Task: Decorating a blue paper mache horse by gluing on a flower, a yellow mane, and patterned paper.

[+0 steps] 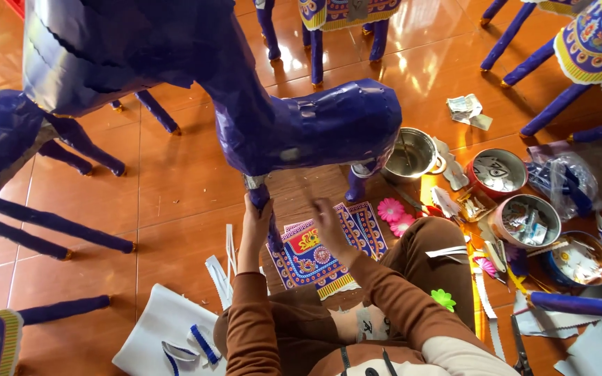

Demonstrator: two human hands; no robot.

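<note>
Purple paper horse (pixel 301 129) stands on the orange tiled floor (pixel 175 188) just ahead of the seated person, its front leg (pixel 263 209) coming down into the left hand (pixel 256 223), whose fingers wrap closed around the leg low down. The right hand (pixel 329 219) hovers just beside that leg, fingers loosely spread and holding nothing, above a flat ornate paper panel (pixel 322 254) patterned in blue, gold and red that lies on the floor below both hands. Nearer, brown sleeves and trousers fill the lower edge, with a green paper flower (pixel 443 299) on the knee and white paper strips (pixel 219 275) to the left. The horse's skin is glossy, creased purple paper over a blocky body. To the right sit pink paper flowers (pixel 393 214), a steel pot (pixel 412 154) and round tins (pixel 517 198) of cut scraps. Farther off, more purple legs of decorated horses (pixel 593 49) stand on the tiles.
</note>
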